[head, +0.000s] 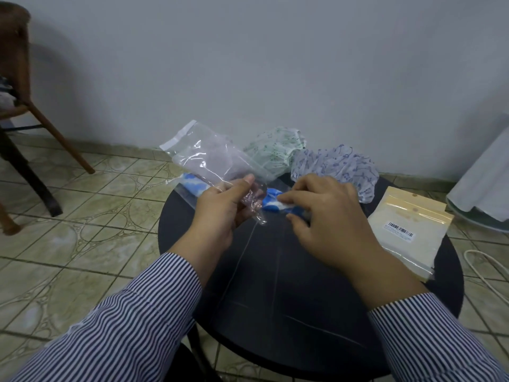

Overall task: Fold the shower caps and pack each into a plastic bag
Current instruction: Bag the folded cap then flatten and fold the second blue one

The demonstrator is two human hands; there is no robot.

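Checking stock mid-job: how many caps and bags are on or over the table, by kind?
Loose caps: 2, green and purple
Blue caps: 2, one bagged, one under the right hand
Clear bag in left hand: 1
Yellow pack: 1
Total: 6

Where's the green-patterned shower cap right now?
In the head view, the green-patterned shower cap lies unfolded at the round table's far edge by the wall, left of the purple-patterned cap.
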